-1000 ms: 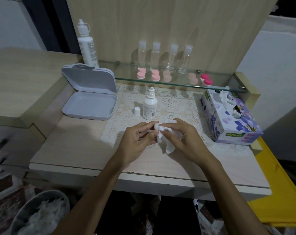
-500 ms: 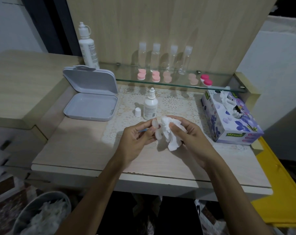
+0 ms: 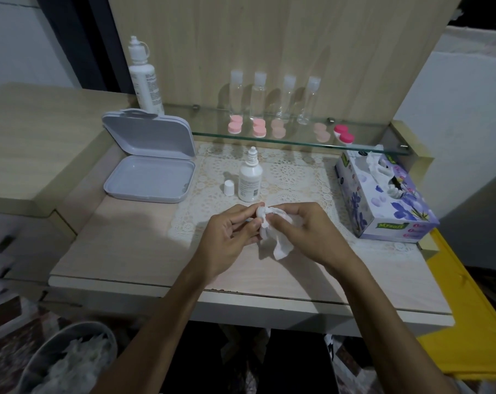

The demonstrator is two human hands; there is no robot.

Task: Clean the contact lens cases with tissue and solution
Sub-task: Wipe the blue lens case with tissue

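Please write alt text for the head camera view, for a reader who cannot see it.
Two hands, left hand and right hand, rub a crumpled white tissue over a table. Behind stand an uncapped solution bottle, an open grey box and a tissue box.

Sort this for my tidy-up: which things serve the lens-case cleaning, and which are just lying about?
In use: tissue, held by left hand and right hand; small solution bottle; its cap; tissue box.
Idle: grey open box; clear bottles.

Crumpled soft paper tissue, matt pale wood-grain desk, lace mat, glossy glass shelf, seemingly plastic grey case
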